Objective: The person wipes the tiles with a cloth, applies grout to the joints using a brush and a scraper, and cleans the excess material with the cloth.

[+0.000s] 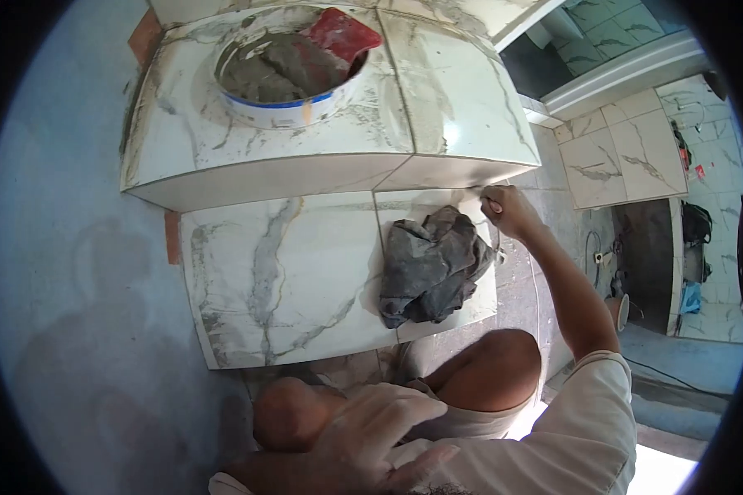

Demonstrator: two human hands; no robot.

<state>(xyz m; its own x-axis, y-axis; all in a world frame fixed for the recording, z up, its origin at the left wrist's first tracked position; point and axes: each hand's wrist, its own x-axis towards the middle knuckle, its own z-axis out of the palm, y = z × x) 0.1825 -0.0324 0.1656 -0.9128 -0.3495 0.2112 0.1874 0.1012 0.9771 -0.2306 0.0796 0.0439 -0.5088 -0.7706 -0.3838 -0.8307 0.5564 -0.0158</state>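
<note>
My right hand (510,209) is closed in a fist at the right end of the lower step, by the foot of the riser. What it holds, if anything, is too small to make out. My left hand (376,429) hangs near my knees with fingers stretched and thumb apart, holding nothing. A crumpled dark grey cloth (433,268) lies on the right part of the lower marble-patterned step (322,264), just left of my right hand. On the upper step (470,107) stands a white bucket (281,114) of grey mortar, with a red tool (345,35) resting in it.
A blue wall (66,231) borders the steps on the left. Tiled floor (524,280) lies beyond their right end. Farther right are a tiled counter (623,157), a black bag (696,224) and a cable (677,379). A doorway opens at the upper right.
</note>
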